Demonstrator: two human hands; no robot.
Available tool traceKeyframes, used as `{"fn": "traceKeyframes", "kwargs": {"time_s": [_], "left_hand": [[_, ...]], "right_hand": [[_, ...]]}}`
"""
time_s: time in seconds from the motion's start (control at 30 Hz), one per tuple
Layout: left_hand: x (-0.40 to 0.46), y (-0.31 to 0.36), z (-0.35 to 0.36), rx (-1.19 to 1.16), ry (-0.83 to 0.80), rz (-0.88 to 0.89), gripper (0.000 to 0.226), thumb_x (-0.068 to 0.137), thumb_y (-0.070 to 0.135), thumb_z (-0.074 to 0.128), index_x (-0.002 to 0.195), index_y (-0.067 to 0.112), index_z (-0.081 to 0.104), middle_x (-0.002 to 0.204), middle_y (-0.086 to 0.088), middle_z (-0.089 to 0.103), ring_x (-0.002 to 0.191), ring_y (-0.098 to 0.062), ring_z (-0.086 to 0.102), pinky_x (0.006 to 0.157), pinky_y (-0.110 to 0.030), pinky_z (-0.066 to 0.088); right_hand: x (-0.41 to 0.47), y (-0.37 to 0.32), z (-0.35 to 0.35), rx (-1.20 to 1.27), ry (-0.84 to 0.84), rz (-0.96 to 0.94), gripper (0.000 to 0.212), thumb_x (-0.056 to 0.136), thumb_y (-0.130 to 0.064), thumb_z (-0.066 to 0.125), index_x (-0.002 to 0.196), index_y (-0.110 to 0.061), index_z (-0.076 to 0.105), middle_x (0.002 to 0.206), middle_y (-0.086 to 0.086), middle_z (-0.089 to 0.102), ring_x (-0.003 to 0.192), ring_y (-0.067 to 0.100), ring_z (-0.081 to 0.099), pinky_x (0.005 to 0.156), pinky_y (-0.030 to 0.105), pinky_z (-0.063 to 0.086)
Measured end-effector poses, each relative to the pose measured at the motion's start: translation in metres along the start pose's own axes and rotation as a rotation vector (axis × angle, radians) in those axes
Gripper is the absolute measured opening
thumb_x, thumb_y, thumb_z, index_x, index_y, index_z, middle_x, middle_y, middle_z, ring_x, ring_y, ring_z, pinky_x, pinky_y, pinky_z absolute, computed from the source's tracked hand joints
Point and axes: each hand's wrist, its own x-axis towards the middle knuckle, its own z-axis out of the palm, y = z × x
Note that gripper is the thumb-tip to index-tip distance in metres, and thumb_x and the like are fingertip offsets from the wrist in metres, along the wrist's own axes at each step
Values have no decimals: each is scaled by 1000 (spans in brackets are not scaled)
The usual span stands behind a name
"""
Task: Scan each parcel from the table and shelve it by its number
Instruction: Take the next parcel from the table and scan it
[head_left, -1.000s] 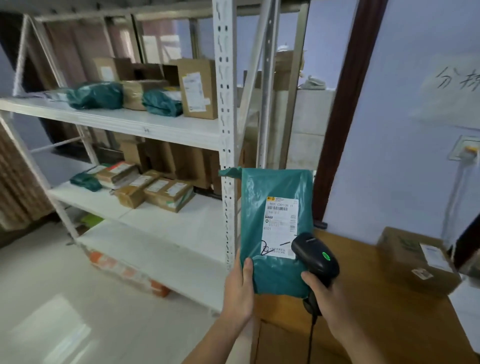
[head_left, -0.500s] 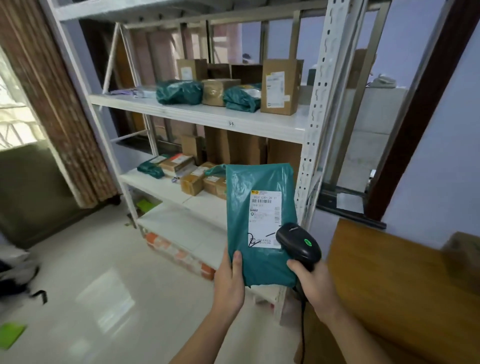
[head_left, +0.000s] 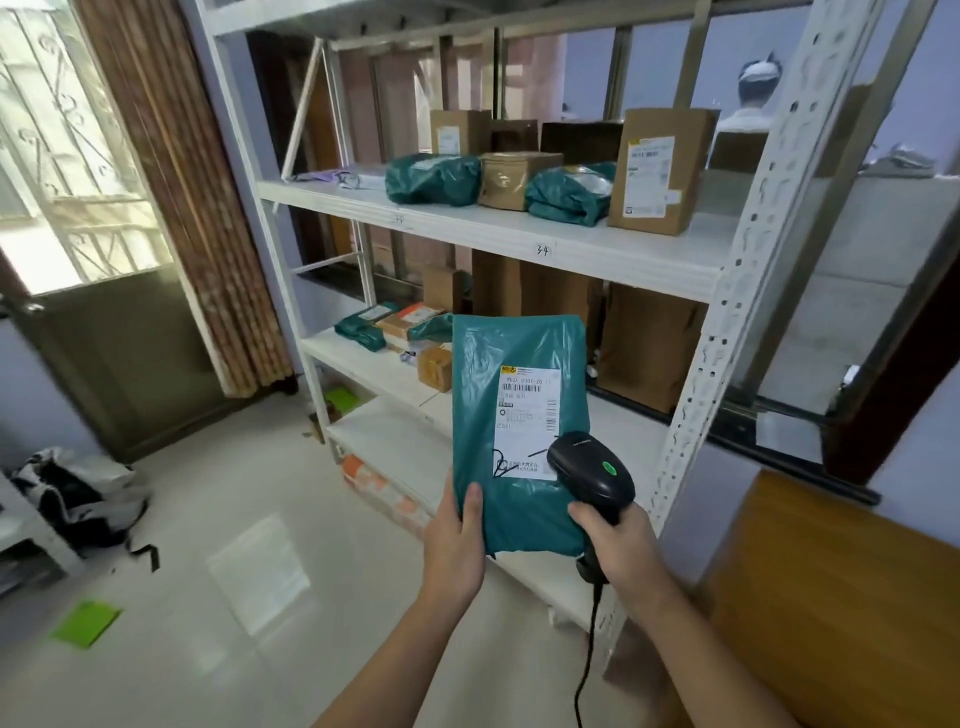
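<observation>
One green parcel (head_left: 519, 441) is held upright in front of the white shelving unit (head_left: 727, 322), its long axis running vertically, with the sealed top edge uppermost and the printed face turned toward the camera. A white shipping label (head_left: 527, 421) is fixed to the right half of that face, barcode near the top, with black handwritten marks at its lower edge.

The left hand (head_left: 457, 551) is closed around the parcel's lower left corner, thumb laid flat on the front and the fingers hidden behind. The right hand (head_left: 618, 545) is wrapped around the handle of a black barcode scanner (head_left: 592, 475), whose head overlaps the label's lower right corner; a green spot is seen on its top, and a black cable (head_left: 587, 654) hangs from the handle.

On the upper shelf, marked "34" on its front edge, two green bags (head_left: 431, 179) and several cardboard boxes (head_left: 662, 171) are stored. More boxes and bags are kept on the shelf below. A wooden table (head_left: 831, 597) is seen at lower right.
</observation>
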Motion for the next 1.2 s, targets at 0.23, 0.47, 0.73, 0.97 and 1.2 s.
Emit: {"fn": "traceKeyframes", "kwargs": {"time_s": [0.23,0.47,0.73,0.97,1.2], "left_hand": [[37,-13,-2,7,-7,-56,47,109,45,46,152,27,49,134,8,67,116,-9,64,93,-21,51],[91,-44,-4,38,-73,-99,49,103,50,57,148,30,53,125,6,72,107,-14,70,90,-42,62],[161,-67,-17,130,-219,-107,41,102,39,66,139,32,52,102,21,67,73,13,65,61,-11,52],[232,-80,14,207,-307,-93,59,100,51,63,152,28,46,115,9,68,94,-11,66,81,-28,59],[296,-107,77,218,-394,-94,61,99,50,64,153,29,44,122,6,70,98,-10,67,79,-22,56]], "right_hand": [[33,6,18,-34,-4,20,11,90,-14,66,101,-11,68,81,9,68,73,22,62,58,31,49],[73,18,47,-76,74,74,8,89,-17,68,94,-22,66,94,7,71,92,20,67,84,42,56],[111,22,92,-77,190,145,12,89,-16,67,101,-15,69,91,7,73,88,22,68,70,33,53],[165,20,94,-64,265,172,11,91,-14,64,101,-10,66,88,14,70,73,25,63,54,28,48],[235,41,71,-55,295,218,8,92,-15,63,99,-12,65,85,19,66,67,22,58,48,25,44]]}}
